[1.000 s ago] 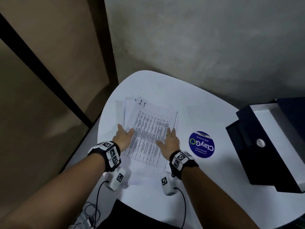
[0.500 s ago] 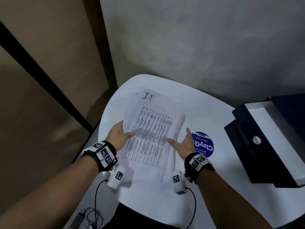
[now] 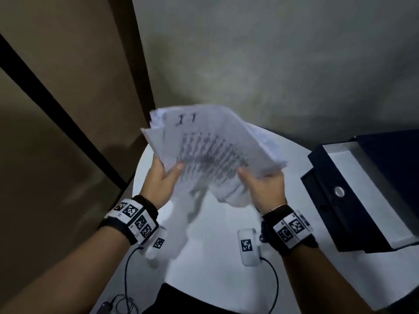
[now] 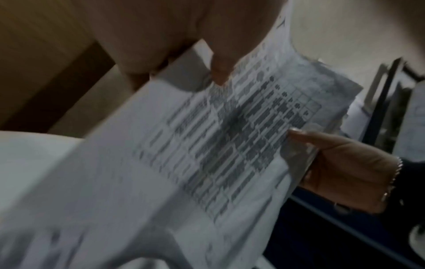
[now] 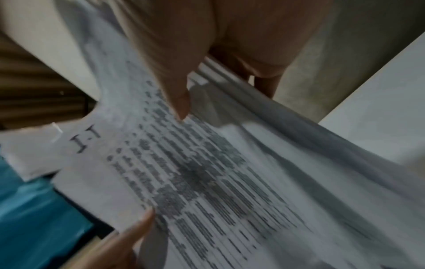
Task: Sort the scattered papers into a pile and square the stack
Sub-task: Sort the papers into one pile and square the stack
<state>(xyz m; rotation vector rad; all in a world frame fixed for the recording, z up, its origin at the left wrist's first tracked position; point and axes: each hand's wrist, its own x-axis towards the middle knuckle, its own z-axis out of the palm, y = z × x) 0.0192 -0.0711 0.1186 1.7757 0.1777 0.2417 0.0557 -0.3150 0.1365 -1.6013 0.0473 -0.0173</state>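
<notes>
A loose stack of white papers (image 3: pixel 210 152) with a printed table on the top sheet is lifted above the white round table (image 3: pixel 215 268), tilted up toward me and blurred. My left hand (image 3: pixel 162 177) grips its left edge, thumb on top. My right hand (image 3: pixel 263 186) grips its right edge, thumb on the top sheet. The sheets are uneven, corners fanning out at the top left. In the left wrist view the papers (image 4: pixel 207 154) fill the frame, with my right hand (image 4: pixel 345 171) on the far edge. The right wrist view shows the papers (image 5: pixel 207 172) under my thumb.
A dark open box with a white inside (image 3: pixel 362 196) stands on the table at the right. Cables (image 3: pixel 127 291) hang off the near left edge. A grey wall rises behind the table, and a brown panel stands to the left.
Both hands have gone from pressing flat on the papers to gripping the stack's side edges and lifting it off the table. The stack now hides the blue round sticker.
</notes>
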